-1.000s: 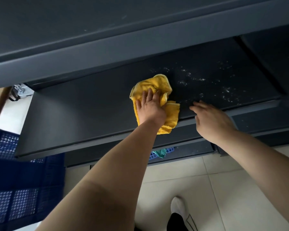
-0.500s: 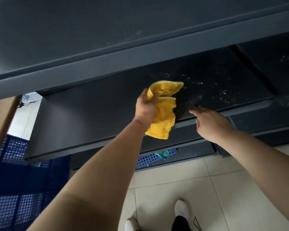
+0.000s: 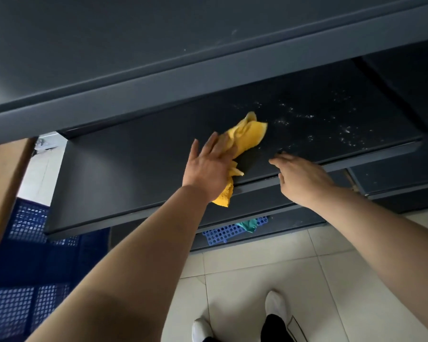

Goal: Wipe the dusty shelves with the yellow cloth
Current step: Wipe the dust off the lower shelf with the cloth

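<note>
The yellow cloth [image 3: 248, 134] lies crumpled on the dark middle shelf [image 3: 134, 174], one end hanging over its front edge. My left hand [image 3: 208, 169] presses flat on the cloth's near part, fingers spread, holding it against the shelf. White dust specks [image 3: 307, 117] are scattered on the shelf just right of the cloth and farther right. My right hand [image 3: 299, 178] rests on the shelf's front edge to the right of the cloth, fingers apart and holding nothing.
A dark upper shelf [image 3: 158, 70] overhangs the work area. A lower shelf holds a light blue perforated basket [image 3: 223, 234] with a green cloth [image 3: 247, 224]. Dark blue crates [image 3: 22, 280] and a wooden panel [image 3: 3, 188] stand at the left. My white shoes [image 3: 276, 307] are on the tiled floor.
My left hand lifted the cloth off the shelf half a second ago and has now laid it back down, pressed flat and a little farther right. My right hand stayed on the edge.
</note>
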